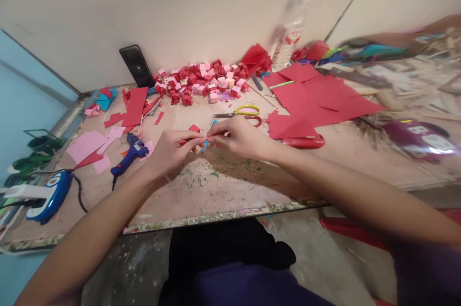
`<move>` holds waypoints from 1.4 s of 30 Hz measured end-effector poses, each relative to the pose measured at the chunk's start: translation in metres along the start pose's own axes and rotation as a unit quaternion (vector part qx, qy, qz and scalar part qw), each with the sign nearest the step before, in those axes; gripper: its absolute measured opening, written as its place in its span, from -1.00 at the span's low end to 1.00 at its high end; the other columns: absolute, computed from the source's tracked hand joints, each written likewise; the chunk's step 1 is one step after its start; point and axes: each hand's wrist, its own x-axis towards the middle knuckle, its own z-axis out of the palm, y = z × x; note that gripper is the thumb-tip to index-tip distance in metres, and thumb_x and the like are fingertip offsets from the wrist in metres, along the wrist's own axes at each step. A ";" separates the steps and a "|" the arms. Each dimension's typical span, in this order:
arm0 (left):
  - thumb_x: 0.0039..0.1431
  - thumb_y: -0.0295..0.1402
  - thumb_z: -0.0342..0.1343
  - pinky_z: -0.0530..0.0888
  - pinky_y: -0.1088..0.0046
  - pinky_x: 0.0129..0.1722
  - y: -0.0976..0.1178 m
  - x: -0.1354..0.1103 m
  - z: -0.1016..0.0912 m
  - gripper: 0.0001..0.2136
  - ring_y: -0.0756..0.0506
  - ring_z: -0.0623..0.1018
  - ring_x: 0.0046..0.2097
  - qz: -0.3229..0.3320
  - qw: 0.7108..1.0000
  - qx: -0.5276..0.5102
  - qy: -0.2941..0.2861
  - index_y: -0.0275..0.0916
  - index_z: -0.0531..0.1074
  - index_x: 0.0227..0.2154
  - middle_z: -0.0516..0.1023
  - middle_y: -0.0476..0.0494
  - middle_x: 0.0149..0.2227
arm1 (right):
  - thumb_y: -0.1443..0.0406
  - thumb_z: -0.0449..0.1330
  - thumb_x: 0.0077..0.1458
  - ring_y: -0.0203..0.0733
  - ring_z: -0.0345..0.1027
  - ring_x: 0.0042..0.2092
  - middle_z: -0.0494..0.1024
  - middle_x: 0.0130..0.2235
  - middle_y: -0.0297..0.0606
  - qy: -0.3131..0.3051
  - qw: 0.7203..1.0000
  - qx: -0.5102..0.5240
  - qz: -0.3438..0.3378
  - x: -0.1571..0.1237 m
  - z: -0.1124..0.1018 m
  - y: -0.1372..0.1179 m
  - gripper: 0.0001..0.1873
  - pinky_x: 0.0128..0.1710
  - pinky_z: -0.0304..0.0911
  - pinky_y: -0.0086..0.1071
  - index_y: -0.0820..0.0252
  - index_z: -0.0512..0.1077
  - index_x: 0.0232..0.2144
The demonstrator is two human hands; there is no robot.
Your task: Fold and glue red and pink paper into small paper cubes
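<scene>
As the two hands meet mid-frame, a blue paper strip (205,146) sits between their fingertips.
From where I stand, the right hand (239,138) pinches the strip between thumb and forefinger; the left hand (173,150) has its fingertips drawn up against it, though I cannot tell whether they grip it; a small red paper piece (194,128) shows just beyond them; yellow-handled scissors (236,113) lie near, above centre; a blue glue gun (127,160) lies left of centre; pink and red paper cubes (200,80) are heaped at upper centre.
</scene>
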 end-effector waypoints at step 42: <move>0.13 -0.40 0.39 0.58 0.50 -0.32 0.003 0.000 -0.006 -0.94 -0.04 0.67 -0.39 0.022 0.999 0.045 0.014 -0.12 0.75 -0.39 0.76 -0.03 -0.39 | 0.22 0.23 0.34 -0.26 0.35 -0.38 0.68 -0.34 -0.23 0.076 0.997 -0.002 0.025 -0.013 0.031 0.004 -0.75 -0.31 0.12 -0.35 0.23 0.67 -0.23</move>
